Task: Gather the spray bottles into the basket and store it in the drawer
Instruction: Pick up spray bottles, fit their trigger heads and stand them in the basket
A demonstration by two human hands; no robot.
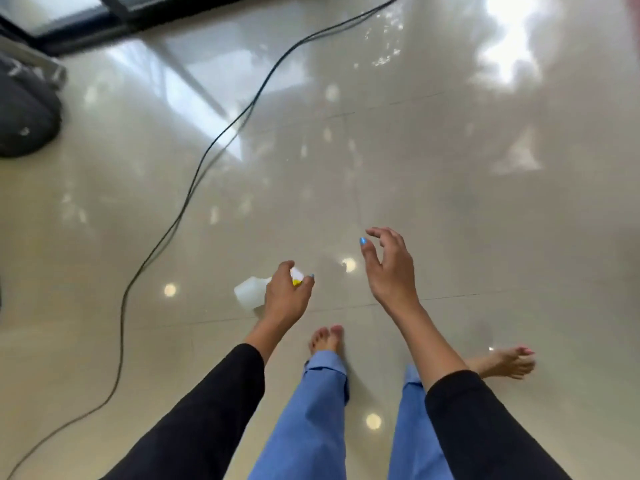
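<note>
A white spray bottle (250,292) with a yellow and white nozzle is in my left hand (285,294), which grips it by the neck below centre of the head view; the bottle body sticks out to the left, tilted. My right hand (389,268) hovers to the right of it with fingers spread and nothing in it. No basket or drawer is in view.
I stand barefoot on a glossy beige tiled floor (450,188). A black cable (194,178) snakes across the floor from the top centre down to the lower left. A dark grey bag or cushion (24,112) lies at the left edge beside a dark window frame (104,19).
</note>
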